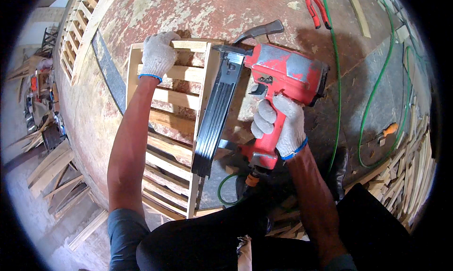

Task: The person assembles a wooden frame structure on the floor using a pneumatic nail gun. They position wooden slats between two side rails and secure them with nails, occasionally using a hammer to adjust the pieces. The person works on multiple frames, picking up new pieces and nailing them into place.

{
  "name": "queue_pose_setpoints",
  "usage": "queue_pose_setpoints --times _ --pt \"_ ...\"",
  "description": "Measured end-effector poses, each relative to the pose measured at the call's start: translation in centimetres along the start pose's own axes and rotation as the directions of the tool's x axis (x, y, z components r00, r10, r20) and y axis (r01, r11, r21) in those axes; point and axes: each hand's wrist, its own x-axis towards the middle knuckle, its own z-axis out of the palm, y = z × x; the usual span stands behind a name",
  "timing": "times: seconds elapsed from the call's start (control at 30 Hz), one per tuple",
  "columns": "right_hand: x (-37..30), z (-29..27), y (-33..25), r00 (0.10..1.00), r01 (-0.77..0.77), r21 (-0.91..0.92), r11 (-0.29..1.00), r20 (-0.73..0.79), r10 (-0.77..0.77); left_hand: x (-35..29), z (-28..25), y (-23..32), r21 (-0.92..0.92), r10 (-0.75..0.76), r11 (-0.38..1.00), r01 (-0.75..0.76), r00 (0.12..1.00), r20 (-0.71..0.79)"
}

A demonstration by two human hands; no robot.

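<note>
My left hand, in a white knit glove with a blue cuff, is closed over the far left corner of a slatted wooden frame. The frame has several cross slats between two side rails. In a matching glove, my right hand wraps round the handle of a worn red and grey nail gun. The gun's long black magazine slants down along the frame's right rail, with its nose near the far right corner. Whether the nose touches the wood, I cannot tell. Just beyond it lies a hammer, its handle partly hidden.
Red pliers and a wood strip lie at the far right. A green hose loops across the floor. An orange-handled screwdriver lies near piled wood strips. Another slatted frame stands far left, with scrap wood below.
</note>
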Motion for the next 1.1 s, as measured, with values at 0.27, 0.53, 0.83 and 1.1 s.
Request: queue_pose_setpoints --times 0.27,0.53,0.83,1.1 --pt "-0.5 1.3 -0.5 0.999 0.000 -0.084 0.997 -0.049 -0.004 0.1 -0.4 0.1 -0.004 -0.002 1.000 0.002 1.000 0.024" --pt "-5.0 -3.2 -3.7 0.993 0.111 -0.025 0.994 0.043 -0.109 -0.1 -0.9 0.8 0.018 -0.037 0.999 0.036 0.997 0.074" --pt "-10.3 -11.6 -12.9 0.887 0.319 -0.262 0.911 -0.256 -0.385 -1.3 -1.2 1.3 0.006 -0.006 1.000 0.008 0.983 -0.183" --pt "-12.6 -12.0 -17.7 0.609 -0.630 -0.718 -0.297 -0.218 -0.763 -13.9 -4.4 13.8 -0.512 -0.325 0.819 0.259 0.945 -0.041"
